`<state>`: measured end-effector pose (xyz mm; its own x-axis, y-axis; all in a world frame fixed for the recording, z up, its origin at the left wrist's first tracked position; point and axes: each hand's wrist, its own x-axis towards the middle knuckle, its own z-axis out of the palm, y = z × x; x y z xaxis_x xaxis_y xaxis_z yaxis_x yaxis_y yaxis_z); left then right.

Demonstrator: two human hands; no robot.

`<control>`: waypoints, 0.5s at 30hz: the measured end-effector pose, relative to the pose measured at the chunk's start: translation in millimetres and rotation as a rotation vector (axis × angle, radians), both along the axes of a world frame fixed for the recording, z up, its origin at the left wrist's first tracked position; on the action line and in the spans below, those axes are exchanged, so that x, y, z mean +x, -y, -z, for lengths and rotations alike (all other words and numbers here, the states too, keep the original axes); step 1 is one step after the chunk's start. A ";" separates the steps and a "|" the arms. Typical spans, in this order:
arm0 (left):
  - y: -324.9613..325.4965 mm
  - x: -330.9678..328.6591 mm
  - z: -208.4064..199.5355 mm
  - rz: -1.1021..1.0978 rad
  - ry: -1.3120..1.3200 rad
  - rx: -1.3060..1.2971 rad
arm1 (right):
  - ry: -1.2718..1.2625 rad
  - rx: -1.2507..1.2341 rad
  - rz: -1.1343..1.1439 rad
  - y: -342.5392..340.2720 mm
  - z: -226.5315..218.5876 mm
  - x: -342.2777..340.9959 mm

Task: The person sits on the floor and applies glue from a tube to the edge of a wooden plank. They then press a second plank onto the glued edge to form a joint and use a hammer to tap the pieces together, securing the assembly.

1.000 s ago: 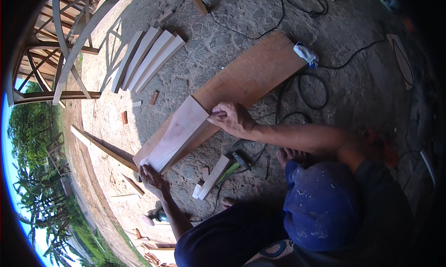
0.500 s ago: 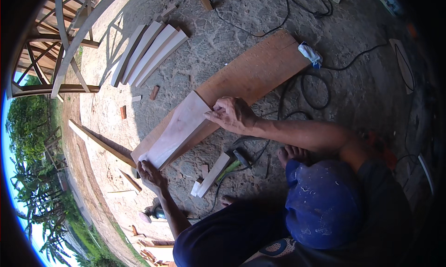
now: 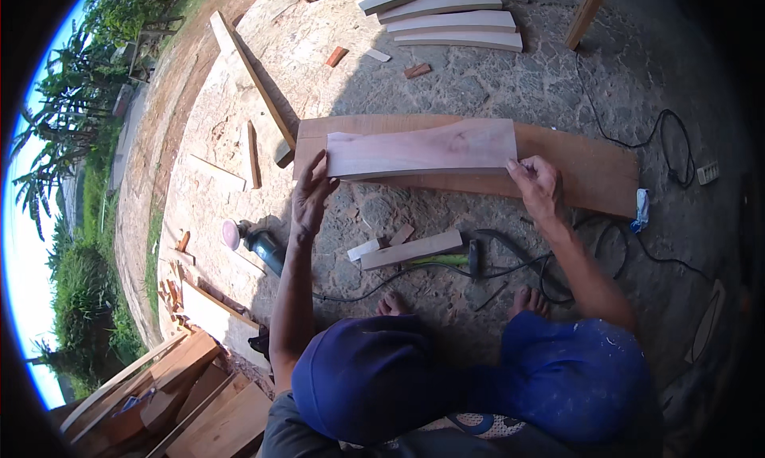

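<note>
A pale, gently curved wooden board (image 3: 422,149) lies crosswise in front of me over a longer brown plank (image 3: 586,159). Its left end is gripped by my left hand (image 3: 312,199), the thumb along the near corner. My right hand (image 3: 539,185) pinches the near right corner between thumb and bent fingers. Nearer to me, on the ground, are a short wooden block (image 3: 414,249) and a hammer with a green handle (image 3: 446,260). A power tool with a round pinkish disc (image 3: 265,249) lies beside my left forearm.
Several curved boards (image 3: 450,21) lie at the far side. A wooden strip (image 3: 253,80) slants toward the plank's left end. Black cable (image 3: 550,271) loops on the right, near a crumpled white-blue packet (image 3: 641,209). Stacked timber (image 3: 183,378) stands at the lower left.
My view has swung round, so the board now runs nearly level across it instead of slanting. Both hands remain at its two ends.
</note>
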<state>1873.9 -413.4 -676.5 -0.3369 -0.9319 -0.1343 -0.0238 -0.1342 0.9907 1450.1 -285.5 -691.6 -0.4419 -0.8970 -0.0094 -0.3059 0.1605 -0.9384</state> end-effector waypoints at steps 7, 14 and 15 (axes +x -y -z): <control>-7.5 11.0 -0.6 0.063 0.595 -0.574 | 0.185 0.088 -0.014 -5.8 4.9 5.0; 1.5 1.0 -3.0 0.084 0.685 -0.718 | 0.152 0.116 -0.034 -9.3 -2.3 -4.3; -0.2 1.4 -6.5 0.087 0.665 -0.659 | 0.137 0.116 -0.043 -6.8 -0.3 -4.2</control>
<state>1875.3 -413.2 -670.0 -0.4525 -0.8638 0.2217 -0.5957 0.4777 0.6457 1445.9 -278.6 -691.3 -0.3909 -0.9043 -0.1714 -0.1854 0.2598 -0.9477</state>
